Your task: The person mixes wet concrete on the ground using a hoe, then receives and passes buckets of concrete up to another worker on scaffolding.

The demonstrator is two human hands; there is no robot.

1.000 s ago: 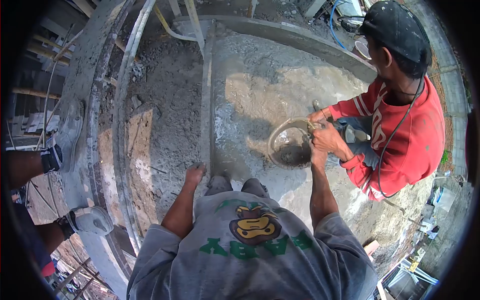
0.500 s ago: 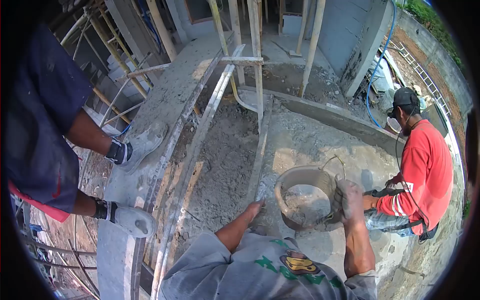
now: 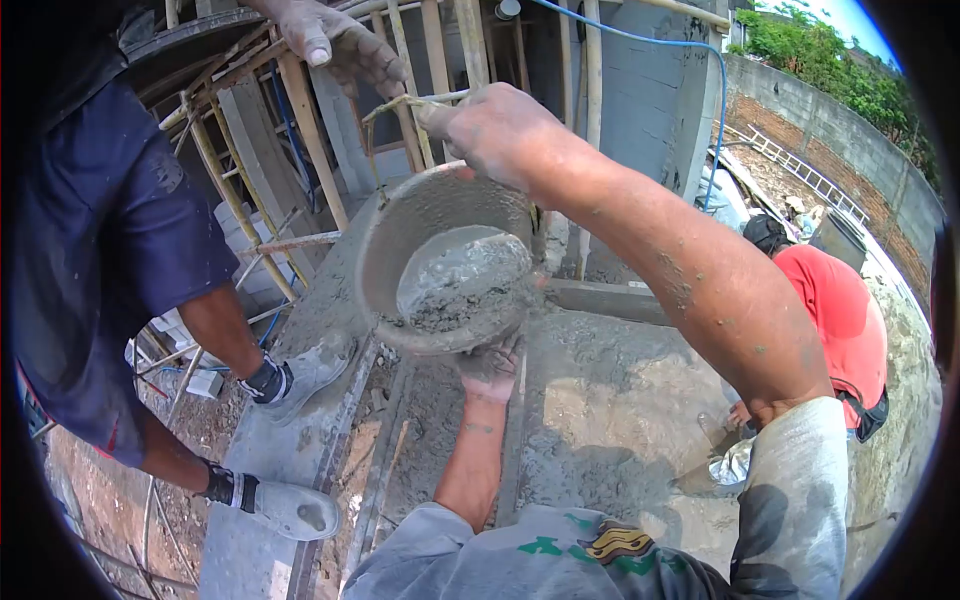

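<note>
A mortar-caked bucket (image 3: 372,270) is raised off the ground and tilted towards me, with wet grey mortar (image 3: 450,300) inside. My right hand (image 3: 500,135) is closed at its far upper rim, by the cord-like handle (image 3: 405,102); whether it grips rim or handle is partly hidden. From below, my left hand (image 3: 490,368) supports the bucket's underside, its fingers partly hidden. Just beyond my right hand, a co-worker's open hand (image 3: 345,48) reaches in close to the handle; I cannot tell whether it touches.
On the left, the co-worker in dark shorts (image 3: 150,200) stands on a concrete ledge (image 3: 255,440). A person in a red shirt (image 3: 835,310) bends over at the right. Wooden props (image 3: 300,130) rise behind the bucket. Wet concrete (image 3: 600,420) covers the ground ahead of me.
The bucket has gone from the ground up and leftwards in my hands. My left hand has shifted from beside a board to under it. The co-worker's hand has come into view.
</note>
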